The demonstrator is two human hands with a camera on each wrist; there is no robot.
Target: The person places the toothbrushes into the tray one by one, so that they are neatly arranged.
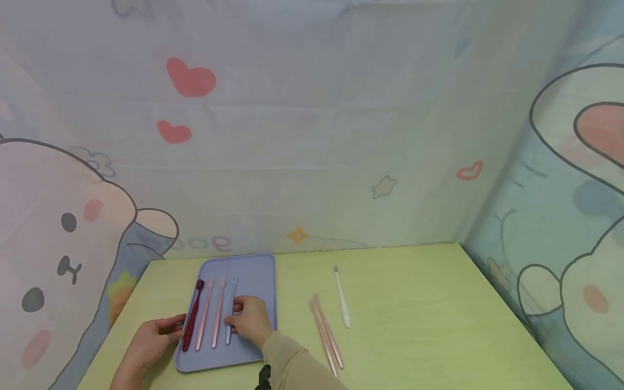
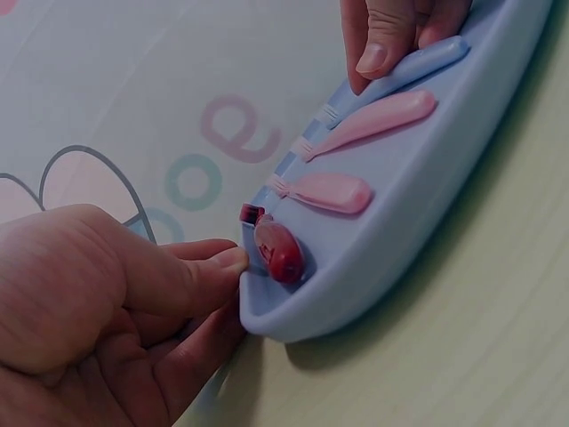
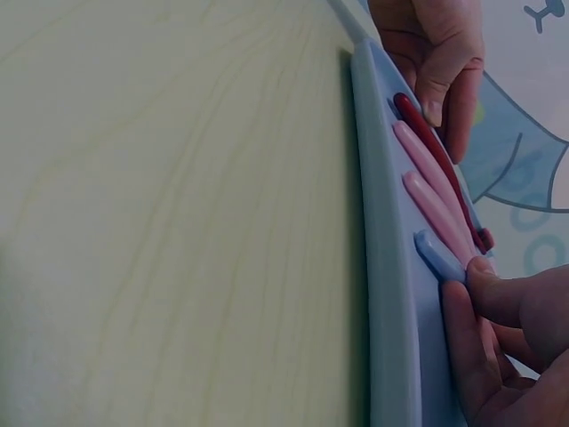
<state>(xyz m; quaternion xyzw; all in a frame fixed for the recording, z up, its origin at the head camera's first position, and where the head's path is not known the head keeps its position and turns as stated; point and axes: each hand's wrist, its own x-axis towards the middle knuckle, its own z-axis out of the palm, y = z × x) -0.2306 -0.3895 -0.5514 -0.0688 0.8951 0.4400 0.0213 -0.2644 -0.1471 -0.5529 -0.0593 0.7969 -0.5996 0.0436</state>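
Observation:
A blue tray (image 1: 254, 273) lies at the left of the table, holding a row of toothbrushes. Leftmost is a dark red toothbrush (image 1: 193, 316); beside it are two pink toothbrushes (image 1: 218, 317), then a light blue toothbrush (image 1: 228, 335). My right hand (image 1: 253, 319) pinches the light blue toothbrush by its handle between thumb and fingers, low over the tray; in the right wrist view the handle end (image 3: 436, 256) pokes out past the fingertips. At the tray's left edge, my left hand (image 1: 148, 344) grips the rim, with its thumb next to the red toothbrush (image 2: 280, 253).
Right of the tray, two pink-beige toothbrushes (image 1: 327, 337) lie close together on the yellow-green table (image 1: 414, 314). A white toothbrush (image 1: 342, 298) lies a little farther back. A printed cloth (image 1: 312, 135) hangs behind the table and along its sides.

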